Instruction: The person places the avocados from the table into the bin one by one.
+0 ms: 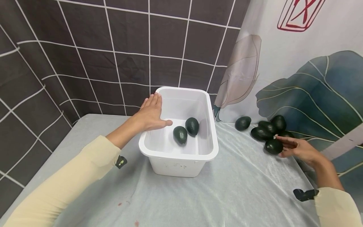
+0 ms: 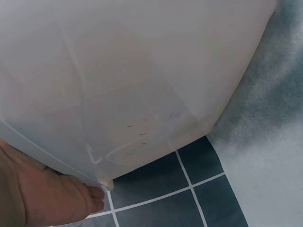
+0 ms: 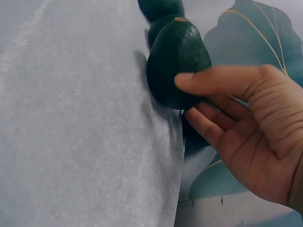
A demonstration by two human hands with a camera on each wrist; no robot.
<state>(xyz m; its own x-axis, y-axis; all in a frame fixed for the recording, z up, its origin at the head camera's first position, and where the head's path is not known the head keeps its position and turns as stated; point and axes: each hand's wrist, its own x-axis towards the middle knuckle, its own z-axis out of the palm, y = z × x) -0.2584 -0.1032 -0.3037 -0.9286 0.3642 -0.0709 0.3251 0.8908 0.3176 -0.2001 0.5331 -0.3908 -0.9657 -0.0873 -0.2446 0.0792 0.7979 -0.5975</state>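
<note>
A white plastic tub (image 1: 177,164) stands on the cloth-covered table with two dark green avocados inside, one avocado (image 1: 180,135) beside the other (image 1: 192,126). My left hand (image 1: 151,115) rests on the tub's left rim, its fingers extended and the thumb reaching inward over the opening. At the right, my right hand (image 1: 297,148) pinches the nearest avocado (image 3: 177,61) of a group, thumb on its side and fingers behind its lower end. More avocados (image 1: 261,133) lie just beyond it, one partly hidden behind the right hand.
A single avocado (image 1: 243,123) sits slightly left of the group, by the back edge of the grey cloth (image 1: 227,192). A dark gridded curtain (image 1: 127,63) hangs behind the tub, and a leaf-patterned curtain (image 1: 317,85) hangs beside the group.
</note>
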